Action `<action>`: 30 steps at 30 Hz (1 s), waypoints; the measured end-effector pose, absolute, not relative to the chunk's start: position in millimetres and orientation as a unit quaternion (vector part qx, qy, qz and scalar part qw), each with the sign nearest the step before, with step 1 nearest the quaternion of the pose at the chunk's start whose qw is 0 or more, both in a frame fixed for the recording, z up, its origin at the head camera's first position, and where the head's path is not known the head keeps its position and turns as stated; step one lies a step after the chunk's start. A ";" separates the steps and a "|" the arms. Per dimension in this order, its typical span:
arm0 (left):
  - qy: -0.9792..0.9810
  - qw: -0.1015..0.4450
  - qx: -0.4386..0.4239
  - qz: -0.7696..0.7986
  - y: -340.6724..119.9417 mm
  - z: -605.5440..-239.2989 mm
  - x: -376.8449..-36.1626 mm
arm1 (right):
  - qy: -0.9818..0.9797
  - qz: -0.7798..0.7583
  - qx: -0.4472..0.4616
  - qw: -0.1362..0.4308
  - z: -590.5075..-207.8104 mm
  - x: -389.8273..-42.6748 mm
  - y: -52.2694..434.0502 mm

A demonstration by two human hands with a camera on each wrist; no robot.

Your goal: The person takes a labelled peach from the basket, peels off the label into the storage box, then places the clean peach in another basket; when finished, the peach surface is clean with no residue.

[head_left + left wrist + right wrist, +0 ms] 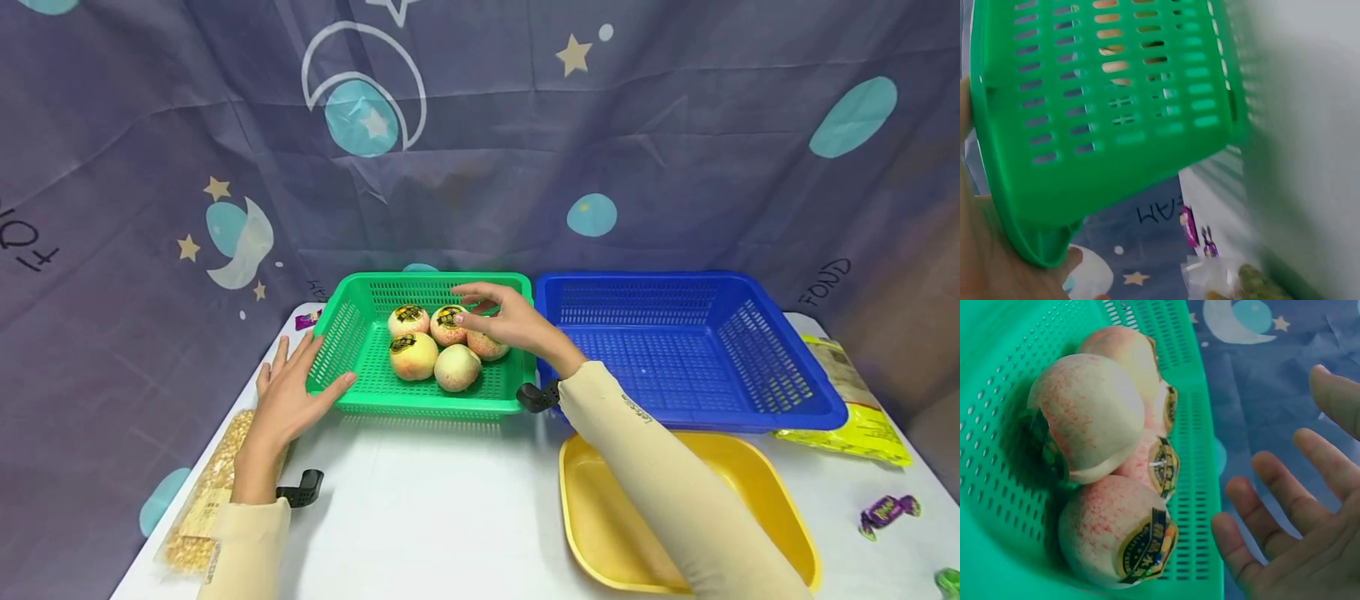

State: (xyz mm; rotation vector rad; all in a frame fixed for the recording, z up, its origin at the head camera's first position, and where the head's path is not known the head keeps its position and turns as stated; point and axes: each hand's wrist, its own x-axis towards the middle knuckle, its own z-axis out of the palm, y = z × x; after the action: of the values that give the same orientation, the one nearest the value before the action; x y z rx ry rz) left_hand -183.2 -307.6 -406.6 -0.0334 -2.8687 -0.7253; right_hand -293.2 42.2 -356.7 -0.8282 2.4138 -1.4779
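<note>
**5 peaches in the green basket, none lifted yet**

All 5 peaches [435,346] lie bunched together in the green basket [352,333], which stands on the white worktop [435,517] against the starry backdrop. Several carry dark round stickers. The blue basket [787,392] just beside it on the right shows nothing inside, and the visible part of the yellow tray [757,475] in front of that is bare too. Judged from this, no fruit has left the green basket: the work looks to be at its very start, with every peach yet to be handled.

The right hand [506,321] hovers over the right-hand side of the fruit, nearest the peach [487,346] partly hidden beneath it. Its fingers [1272,487] are spread and relaxed, holding nothing; in the right wrist view they stand apart from the fruit, beyond the basket's rim. The left hand [288,396] rests against the green basket's left wall with straight fingers and the thumb touching near the front corner, steadying rather than clasping it.

A bag of corn kernels [210,487] lies under the left forearm, a yellow packet [862,408] sits behind the blue basket's right end, and a purple wrapped sweet [888,510] lies near the worktop's right edge.
</note>
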 end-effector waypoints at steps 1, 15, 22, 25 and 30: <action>-0.964 0.089 -0.012 -0.249 -309.2 -407.5 -182.5 | 0.813 -0.501 -0.282 0.096 -357.1 -293.6 41.0; -0.960 0.067 -0.017 -0.270 -313.9 -408.1 -180.2 | 0.801 -0.498 -0.304 0.134 -360.2 -300.8 33.4; -0.960 0.071 -0.017 -0.271 -314.3 -410.6 -180.7 | 0.807 -0.468 -0.323 0.158 -359.5 -308.9 30.1; -0.959 0.074 -0.017 -0.271 -313.9 -410.5 -181.4 | 0.809 -0.457 -0.326 0.174 -361.4 -312.5 28.3; -0.960 0.076 -0.015 -0.269 -314.2 -409.7 -181.6 | 0.804 -0.438 -0.336 0.221 -367.0 -315.5 23.9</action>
State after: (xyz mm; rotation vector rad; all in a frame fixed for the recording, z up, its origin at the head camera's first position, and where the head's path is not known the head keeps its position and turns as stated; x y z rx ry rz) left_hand -181.6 -314.2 -409.7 -0.0437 -2.8774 -0.8076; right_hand -315.5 23.9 -367.0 -0.9289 2.2216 -1.2105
